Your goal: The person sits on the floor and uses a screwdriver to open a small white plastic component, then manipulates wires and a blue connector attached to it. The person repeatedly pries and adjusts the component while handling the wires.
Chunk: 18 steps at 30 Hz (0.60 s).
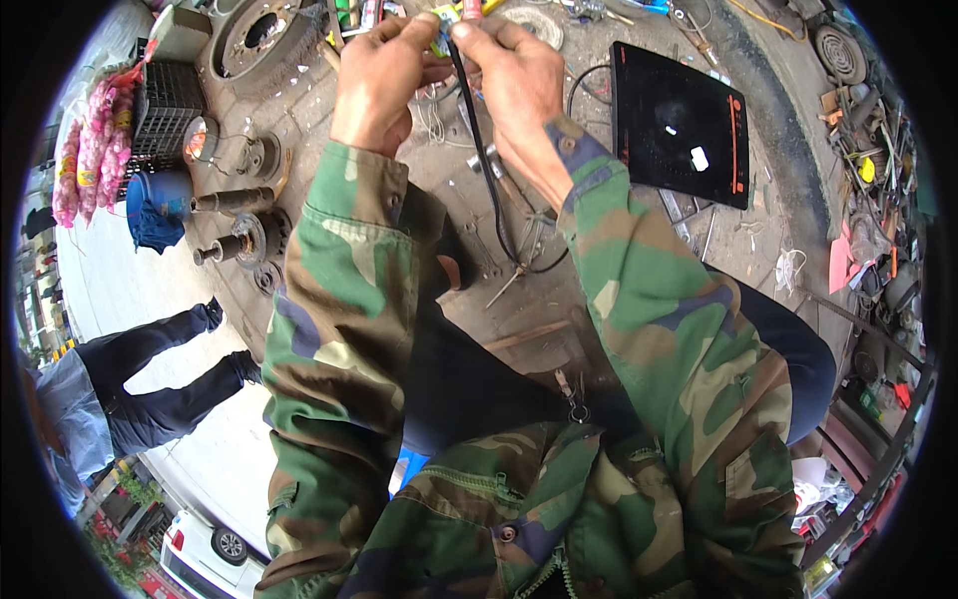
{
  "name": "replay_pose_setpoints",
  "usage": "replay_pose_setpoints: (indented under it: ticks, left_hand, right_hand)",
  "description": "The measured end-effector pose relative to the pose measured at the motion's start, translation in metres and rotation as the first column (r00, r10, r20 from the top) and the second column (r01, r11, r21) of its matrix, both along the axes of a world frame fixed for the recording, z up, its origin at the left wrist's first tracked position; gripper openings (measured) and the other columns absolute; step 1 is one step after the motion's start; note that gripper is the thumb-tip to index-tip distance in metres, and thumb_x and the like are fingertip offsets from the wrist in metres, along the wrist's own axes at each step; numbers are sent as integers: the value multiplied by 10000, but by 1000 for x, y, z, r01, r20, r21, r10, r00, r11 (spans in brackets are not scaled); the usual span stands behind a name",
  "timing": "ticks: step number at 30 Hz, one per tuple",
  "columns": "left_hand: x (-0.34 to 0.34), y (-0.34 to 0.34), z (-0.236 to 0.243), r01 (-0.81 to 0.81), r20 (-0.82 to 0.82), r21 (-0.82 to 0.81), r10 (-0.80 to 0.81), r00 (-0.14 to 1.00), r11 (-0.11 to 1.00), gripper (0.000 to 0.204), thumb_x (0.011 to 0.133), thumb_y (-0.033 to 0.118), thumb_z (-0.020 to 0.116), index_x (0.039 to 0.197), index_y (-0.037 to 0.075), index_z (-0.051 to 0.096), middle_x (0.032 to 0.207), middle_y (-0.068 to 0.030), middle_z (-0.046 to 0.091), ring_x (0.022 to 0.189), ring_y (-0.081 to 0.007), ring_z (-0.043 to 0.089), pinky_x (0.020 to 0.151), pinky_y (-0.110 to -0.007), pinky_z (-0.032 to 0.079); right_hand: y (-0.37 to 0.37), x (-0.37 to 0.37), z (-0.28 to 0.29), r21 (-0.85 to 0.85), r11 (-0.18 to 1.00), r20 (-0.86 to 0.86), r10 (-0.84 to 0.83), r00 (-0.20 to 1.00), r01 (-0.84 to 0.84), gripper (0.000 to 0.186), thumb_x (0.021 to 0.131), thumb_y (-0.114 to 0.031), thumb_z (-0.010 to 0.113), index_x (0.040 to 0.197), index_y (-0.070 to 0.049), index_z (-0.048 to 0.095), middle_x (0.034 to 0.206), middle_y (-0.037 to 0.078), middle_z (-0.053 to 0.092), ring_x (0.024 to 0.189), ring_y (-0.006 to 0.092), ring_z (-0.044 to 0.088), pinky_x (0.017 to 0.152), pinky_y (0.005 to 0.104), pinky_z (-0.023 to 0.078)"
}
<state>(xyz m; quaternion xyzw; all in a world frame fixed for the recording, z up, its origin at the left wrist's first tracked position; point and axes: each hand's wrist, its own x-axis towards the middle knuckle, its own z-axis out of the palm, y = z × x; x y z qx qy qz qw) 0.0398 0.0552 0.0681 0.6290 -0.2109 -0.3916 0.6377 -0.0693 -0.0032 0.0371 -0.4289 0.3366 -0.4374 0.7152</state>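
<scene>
Pinched between both sets of fingertips, a small yellow-green part (444, 28) sits up front; your left hand (384, 75) and right hand (514, 80) grip it, a black cable (486, 160) hanging down.

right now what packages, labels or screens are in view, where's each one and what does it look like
Flat black panel: on the ground right of the right hand, roughly square, orange-red stripe along its right edge, small white sticker.
Pink mesh bags: far left beside a black crate, long and hanging.
Small yellow-green labelled item: pinched between left hand and right hand; details unclear.
</scene>
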Motion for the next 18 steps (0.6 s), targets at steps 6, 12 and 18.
replay_pose_setpoints:
  ticks: [6, 12, 18]
  left_hand:
    - [2, -4, -3, -40, -66, 15, 41, 997, 999, 250, 1011, 140, 602, 1131, -78, 628, 857, -91, 673, 669, -165, 650, 619, -296, 568]
    - [-2, -2, -2, -35, -19, 60, 36, 999, 998, 247, 1002, 157, 621, 1088, -74, 645, 850, -88, 664, 660, -159, 629, 611, -303, 566]
    - [-10, -4, 1, -73, 103, 104, 62, 993, 992, 259, 986, 175, 656, 1031, -80, 658, 848, -90, 659, 682, -163, 625, 599, -305, 559]
  right_hand:
    - [-15, 1, -1, -45, 994, -156, 94, 983, -102, 147, 932, -145, 681, 854, -20, 678, 683, 7, 611, 578, 88, 527, 520, 259, 394]
    - [-35, -6, 2, -74, 959, -257, 246, 935, -273, 136, 903, -120, 671, 870, 9, 699, 712, 20, 640, 609, 99, 551, 545, 269, 412]
    - [-47, -11, 8, -32, 916, -278, 375, 884, -399, 148, 864, -73, 659, 950, 31, 722, 816, 56, 681, 698, 132, 602, 625, 282, 461]
